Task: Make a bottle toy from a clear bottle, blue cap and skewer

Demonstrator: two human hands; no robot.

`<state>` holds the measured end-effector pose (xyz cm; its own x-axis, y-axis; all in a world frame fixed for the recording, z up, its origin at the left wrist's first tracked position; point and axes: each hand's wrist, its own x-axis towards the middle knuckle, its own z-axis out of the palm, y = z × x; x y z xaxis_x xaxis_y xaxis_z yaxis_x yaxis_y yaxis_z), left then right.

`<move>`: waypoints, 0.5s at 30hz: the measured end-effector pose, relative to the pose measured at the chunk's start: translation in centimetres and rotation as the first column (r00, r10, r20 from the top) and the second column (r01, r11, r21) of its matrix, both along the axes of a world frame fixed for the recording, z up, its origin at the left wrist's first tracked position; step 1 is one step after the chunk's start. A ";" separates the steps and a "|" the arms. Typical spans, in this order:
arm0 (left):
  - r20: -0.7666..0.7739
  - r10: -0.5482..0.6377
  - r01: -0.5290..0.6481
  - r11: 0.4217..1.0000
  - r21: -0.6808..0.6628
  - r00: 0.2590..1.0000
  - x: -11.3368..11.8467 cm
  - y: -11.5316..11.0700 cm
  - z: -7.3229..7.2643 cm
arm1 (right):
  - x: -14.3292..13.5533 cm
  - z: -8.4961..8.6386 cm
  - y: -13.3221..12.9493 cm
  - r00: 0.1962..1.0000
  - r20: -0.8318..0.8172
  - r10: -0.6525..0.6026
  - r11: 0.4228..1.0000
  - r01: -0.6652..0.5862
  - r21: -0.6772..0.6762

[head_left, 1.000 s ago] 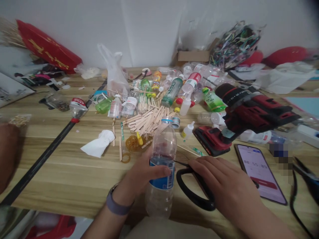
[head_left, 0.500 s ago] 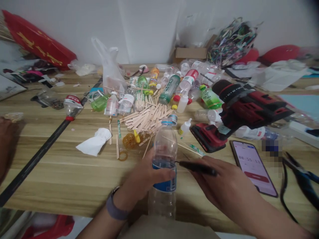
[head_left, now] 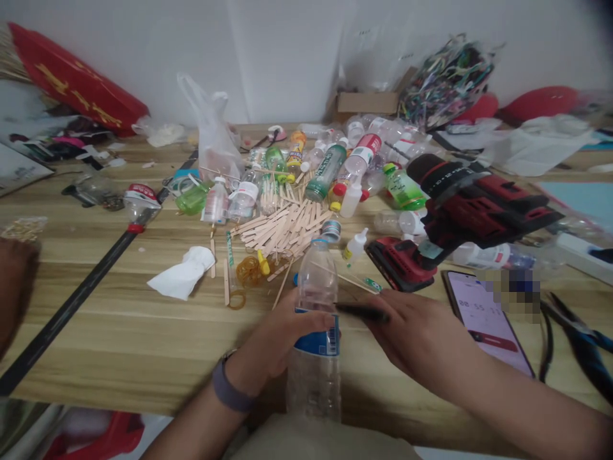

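An upright clear plastic bottle (head_left: 316, 383) with a blue label stands at the near edge of the table. My left hand (head_left: 280, 329) is wrapped round its middle, the thumb lying across the label. My right hand (head_left: 416, 326) grips a dark, slim tool (head_left: 361, 312), whose tip meets the bottle's right side just above the label. What kind of tip it has is too small to tell. Beyond the bottle lies a heap of flat wooden sticks (head_left: 282, 227), with rubber bands (head_left: 249, 271) to its left.
A red and black drill (head_left: 479, 204) and a phone (head_left: 483, 319) lie right, with pliers (head_left: 579, 345) farther right. Many bottles crowd the back. A dark pole (head_left: 71, 306) crosses the left side, near a crumpled tissue (head_left: 184, 273). Another person's hand (head_left: 16, 287) is at the left edge.
The bottle has turned slightly in my left hand and its label sits a little differently. My right hand and the tool have shifted slightly left and up. The other person's hand has moved a little.
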<state>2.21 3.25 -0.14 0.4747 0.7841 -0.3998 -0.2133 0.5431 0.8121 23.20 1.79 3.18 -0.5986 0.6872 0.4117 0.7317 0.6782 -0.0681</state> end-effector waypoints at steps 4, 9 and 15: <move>-0.014 0.015 -0.015 0.999 0.032 1.000 0.4 0.0 0.2 | 0.4 -0.3 0.5 0.991 0.101 0.082 0.991 -0.092 0.099; -0.058 0.045 -0.036 0.989 0.145 0.997 0.9 -0.3 0.1 | -0.6 0.2 0.4 0.961 -0.237 -0.141 0.846 -0.007 -0.533; 0.033 0.106 -0.111 0.977 0.185 0.994 0.7 -0.6 0.1 | -1.5 1.5 0.4 0.929 -0.324 -0.178 0.822 -0.041 -0.568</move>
<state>2.88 2.64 -0.03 0.3899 0.8911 -0.2322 -0.2818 0.3555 0.8912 21.69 2.21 4.67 -0.4332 0.8939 0.1149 0.6274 0.3906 -0.6737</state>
